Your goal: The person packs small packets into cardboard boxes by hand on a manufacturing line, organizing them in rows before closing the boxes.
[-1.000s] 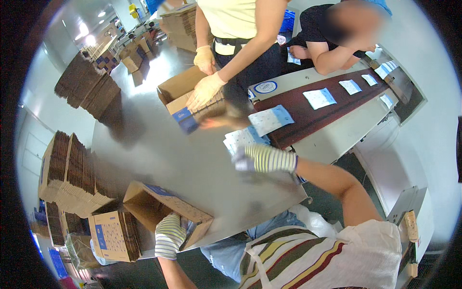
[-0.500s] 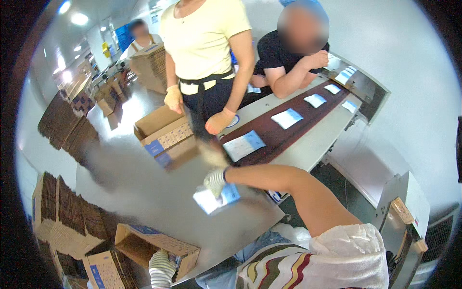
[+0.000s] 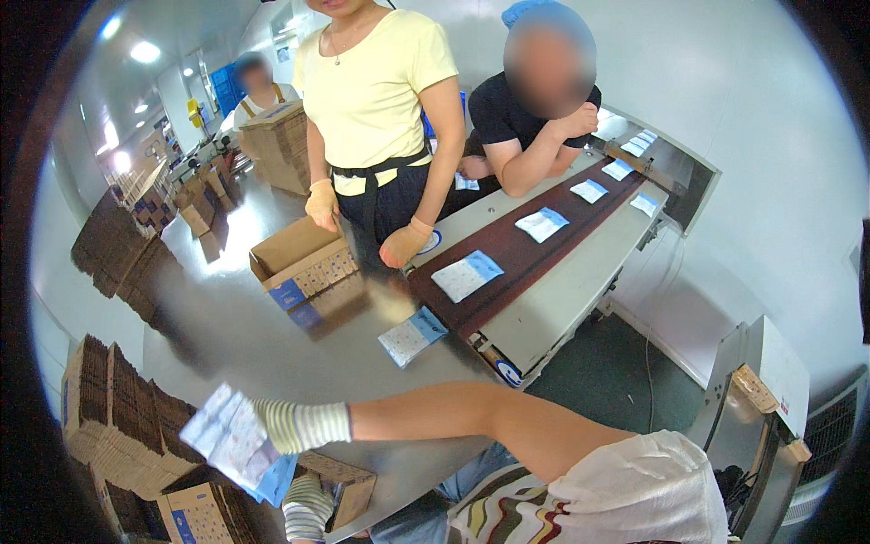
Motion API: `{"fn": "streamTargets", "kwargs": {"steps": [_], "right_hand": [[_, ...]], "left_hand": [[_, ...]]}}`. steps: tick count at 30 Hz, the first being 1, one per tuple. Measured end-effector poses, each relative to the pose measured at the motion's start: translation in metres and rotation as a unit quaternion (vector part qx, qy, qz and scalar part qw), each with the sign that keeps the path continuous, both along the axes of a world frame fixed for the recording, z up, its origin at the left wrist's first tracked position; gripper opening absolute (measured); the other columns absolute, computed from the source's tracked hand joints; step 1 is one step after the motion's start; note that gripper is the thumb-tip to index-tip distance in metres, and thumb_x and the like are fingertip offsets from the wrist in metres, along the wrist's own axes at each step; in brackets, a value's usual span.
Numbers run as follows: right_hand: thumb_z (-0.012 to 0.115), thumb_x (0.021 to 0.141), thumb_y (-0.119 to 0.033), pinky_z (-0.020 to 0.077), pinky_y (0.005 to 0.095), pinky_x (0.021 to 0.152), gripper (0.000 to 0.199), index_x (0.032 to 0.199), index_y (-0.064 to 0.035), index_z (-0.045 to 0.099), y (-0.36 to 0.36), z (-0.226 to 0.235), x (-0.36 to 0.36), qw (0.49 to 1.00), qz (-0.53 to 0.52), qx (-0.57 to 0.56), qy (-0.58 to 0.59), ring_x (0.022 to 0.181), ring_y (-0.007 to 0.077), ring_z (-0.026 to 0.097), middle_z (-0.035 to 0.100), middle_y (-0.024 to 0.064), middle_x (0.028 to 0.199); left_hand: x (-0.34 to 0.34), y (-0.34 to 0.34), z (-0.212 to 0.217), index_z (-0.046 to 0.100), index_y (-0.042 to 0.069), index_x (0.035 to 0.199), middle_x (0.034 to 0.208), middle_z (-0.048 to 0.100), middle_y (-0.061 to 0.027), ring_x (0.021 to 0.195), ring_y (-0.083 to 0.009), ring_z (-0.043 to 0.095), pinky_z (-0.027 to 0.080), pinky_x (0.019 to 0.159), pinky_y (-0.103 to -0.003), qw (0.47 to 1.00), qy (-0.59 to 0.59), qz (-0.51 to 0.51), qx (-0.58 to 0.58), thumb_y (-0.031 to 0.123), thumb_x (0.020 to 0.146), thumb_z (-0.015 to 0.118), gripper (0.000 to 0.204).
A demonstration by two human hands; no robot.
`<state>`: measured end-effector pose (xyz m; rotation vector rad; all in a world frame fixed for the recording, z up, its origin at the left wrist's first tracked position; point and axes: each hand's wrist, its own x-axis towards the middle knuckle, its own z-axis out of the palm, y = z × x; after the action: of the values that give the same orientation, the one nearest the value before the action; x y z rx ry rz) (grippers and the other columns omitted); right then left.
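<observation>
My right hand [image 3: 288, 424], in a striped knit glove, grips a white and blue flat packet [image 3: 222, 433] in front of an open cardboard box [image 3: 355, 499] at the lower left. The packet hides much of that box. My left hand [image 3: 306, 510], also in a striped glove, is at the box's near side; its fingers are hidden by the packet and the box. Another white and blue packet [image 3: 410, 339] lies on the metal table [image 3: 362, 381] at the end of the dark red conveyor belt [image 3: 471, 310].
More packets [image 3: 542, 225] lie along the belt. Across the table a person in yellow [image 3: 376, 100] with orange gloves stands by an open carton [image 3: 304, 263]; another person in black [image 3: 526, 136] leans beside the belt. Flattened cardboard stacks [image 3: 127, 408] stand at left.
My right hand has swung left with a packet, from the table to the box. Another packet has come off the belt onto the table. My left hand remains at the box.
</observation>
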<state>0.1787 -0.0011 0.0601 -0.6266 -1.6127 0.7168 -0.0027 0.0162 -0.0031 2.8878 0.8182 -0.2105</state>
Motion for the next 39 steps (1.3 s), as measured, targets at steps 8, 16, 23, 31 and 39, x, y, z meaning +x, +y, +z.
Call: {"fn": "streamTargets", "kwargs": {"steps": [8, 16, 23, 31, 39], "right_hand": [[0.072, 0.065, -0.027, 0.0466, 0.0428, 0.085, 0.055, 0.106, 0.002, 0.052, 0.024, -0.04, -0.044, 0.906, -0.181, -0.057, -0.379, 0.098, 0.0369, 0.058, 0.058, 0.0255, 0.099], [0.03, 0.095, -0.028, 0.0216, 0.0447, 0.11, 0.039, 0.102, -0.0091, 0.064, 0.015, -0.039, -0.051, 0.849, -0.15, -0.06, -0.502, 0.098, 0.0289, 0.061, 0.064, 0.0179, 0.1], [0.075, 0.068, -0.038, 0.0348, 0.0448, 0.101, 0.064, 0.122, -0.0139, 0.052, 0.019, -0.023, -0.062, 0.839, -0.067, -0.255, -0.476, 0.105, 0.0281, 0.058, 0.063, 0.0122, 0.109], [0.071, 0.065, -0.046, 0.0311, 0.0439, 0.105, 0.06, 0.106, -0.0059, 0.056, -0.051, -0.015, -0.02, 0.875, -0.155, -0.019, -0.459, 0.114, 0.0315, 0.048, 0.054, 0.0144, 0.113], [0.057, 0.078, -0.049, 0.026, 0.0508, 0.105, 0.06, 0.116, -0.0025, 0.057, -0.105, -0.03, -0.02, 0.82, -0.075, -0.032, -0.566, 0.123, 0.0372, 0.04, 0.033, 0.0171, 0.141]], "left_hand": [[0.016, -0.006, -0.013, 0.061, 0.006, 0.105, 0.1, 0.064, -0.0175, 0.091, -0.0308, 0.062, 0.049, 0.082, -0.039, 0.998, 0.024, -0.053, 0.037, 0.018, 0.083, 0.047, 0.028], [-0.012, -0.032, 0.019, 0.064, 0.002, 0.096, 0.081, 0.065, -0.0175, 0.075, -0.03, 0.064, 0.051, 0.069, -0.041, 0.977, -0.138, -0.123, 0.111, 0.02, 0.084, 0.053, 0.024], [-0.013, 0.048, 0.074, 0.061, 0.002, 0.102, 0.096, 0.062, -0.0235, 0.093, -0.039, 0.057, 0.047, 0.081, -0.041, 0.959, -0.163, 0.223, 0.065, 0.028, 0.093, 0.046, 0.032], [-0.001, 0.108, -0.007, 0.056, 0.004, 0.117, 0.121, 0.055, -0.0196, 0.115, -0.0334, 0.05, 0.04, 0.097, -0.04, 0.977, 0.158, 0.123, -0.079, 0.048, 0.087, 0.044, 0.054], [-0.003, 0.115, -0.011, 0.054, 0.007, 0.122, 0.124, 0.054, -0.0186, 0.117, -0.0338, 0.049, 0.039, 0.098, -0.036, 0.966, 0.201, 0.01, -0.164, 0.053, 0.071, 0.064, 0.07]]}}
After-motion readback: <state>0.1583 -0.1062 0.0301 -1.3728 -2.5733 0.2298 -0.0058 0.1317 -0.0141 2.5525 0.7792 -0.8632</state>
